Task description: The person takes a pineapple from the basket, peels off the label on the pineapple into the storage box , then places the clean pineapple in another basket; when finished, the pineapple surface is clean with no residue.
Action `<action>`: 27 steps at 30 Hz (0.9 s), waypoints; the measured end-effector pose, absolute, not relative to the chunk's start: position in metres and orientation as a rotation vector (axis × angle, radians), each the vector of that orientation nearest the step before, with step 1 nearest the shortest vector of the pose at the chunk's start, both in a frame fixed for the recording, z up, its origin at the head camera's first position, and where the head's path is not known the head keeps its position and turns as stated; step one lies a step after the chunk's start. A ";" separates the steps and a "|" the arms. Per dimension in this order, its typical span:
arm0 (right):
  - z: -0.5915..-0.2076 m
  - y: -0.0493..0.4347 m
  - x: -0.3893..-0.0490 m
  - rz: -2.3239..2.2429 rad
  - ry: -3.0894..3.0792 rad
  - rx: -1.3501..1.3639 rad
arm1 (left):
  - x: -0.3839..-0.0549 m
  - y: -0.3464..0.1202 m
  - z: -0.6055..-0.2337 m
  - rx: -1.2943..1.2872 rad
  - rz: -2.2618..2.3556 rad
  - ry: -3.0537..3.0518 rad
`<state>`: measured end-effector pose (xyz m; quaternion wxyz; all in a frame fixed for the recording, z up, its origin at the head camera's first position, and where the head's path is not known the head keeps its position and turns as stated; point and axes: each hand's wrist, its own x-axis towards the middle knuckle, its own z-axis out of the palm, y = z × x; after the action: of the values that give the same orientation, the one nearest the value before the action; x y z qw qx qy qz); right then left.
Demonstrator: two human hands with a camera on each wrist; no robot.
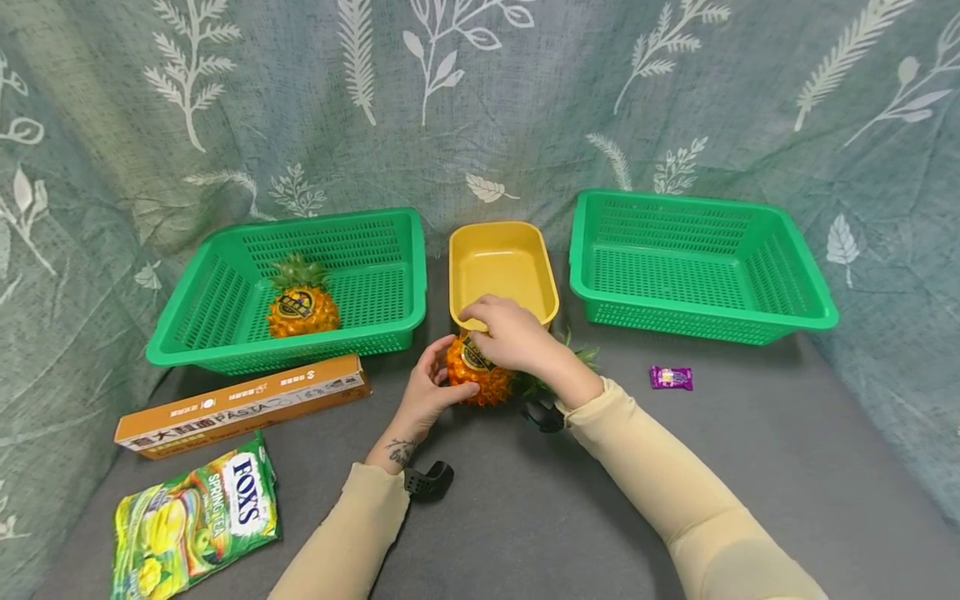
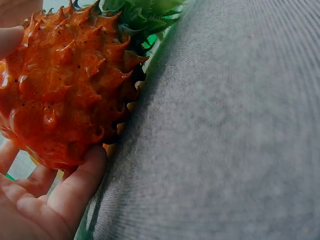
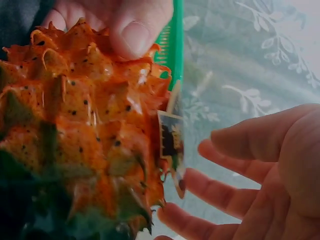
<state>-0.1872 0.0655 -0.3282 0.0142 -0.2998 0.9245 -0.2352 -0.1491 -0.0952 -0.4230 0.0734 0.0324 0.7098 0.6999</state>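
An orange pineapple (image 1: 483,379) with a dark label and green leaves lies on the table, in front of the yellow tub (image 1: 504,271). My left hand (image 1: 430,394) grips its base end, thumb and fingers on either side, as the left wrist view of the spiky pineapple (image 2: 70,85) also shows. Over the fruit reaches my right hand (image 1: 513,333), hiding part of it. In the right wrist view the right hand's fingers (image 3: 220,192) are spread beside the label (image 3: 172,135), bent a little and not wrapped round anything; whether a fingertip touches is hard to tell.
Another pineapple (image 1: 303,308) lies in the left green basket (image 1: 375,337). A second green basket (image 1: 705,317) stands back right. A pasta box (image 1: 243,406) and a FOX'S candy bag (image 1: 198,521) lie front left. A small purple packet (image 1: 671,377) sits to the right.
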 end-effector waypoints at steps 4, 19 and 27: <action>-0.331 0.061 -0.187 -0.646 2.879 -0.919 | -0.148 -0.095 -0.423 0.106 2.103 2.130; -0.336 0.062 -0.190 -0.678 2.891 -0.943 | -0.149 -0.095 -0.423 0.132 2.118 2.104; -0.334 0.066 -0.187 -0.782 2.922 -1.057 | -0.149 -0.097 -0.422 0.137 2.113 2.107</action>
<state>-0.1872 0.0661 -0.3341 -0.0312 -0.3296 0.9115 -0.2439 -0.1491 -0.0967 -0.4221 0.0770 0.0456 0.7032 0.7053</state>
